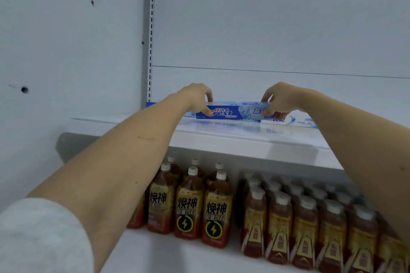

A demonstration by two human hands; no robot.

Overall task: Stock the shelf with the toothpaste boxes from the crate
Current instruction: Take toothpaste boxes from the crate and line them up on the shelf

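A blue toothpaste box (235, 111) lies lengthwise just above the white upper shelf (221, 137), on top of other boxes. My left hand (197, 99) pinches its left end, thumb on the front face. My right hand (280, 101) pinches its right end. A second, paler toothpaste box (292, 121) lies on the shelf under my right hand, running off to the right. Another blue box end (152, 104) shows behind my left wrist. No crate is in view.
The lower shelf holds rows of brown drink bottles with yellow labels (190, 204) and a second group of bottles (310, 224) to the right. A slotted grey upright (149, 40) borders the shelf on the left, next to a white wall.
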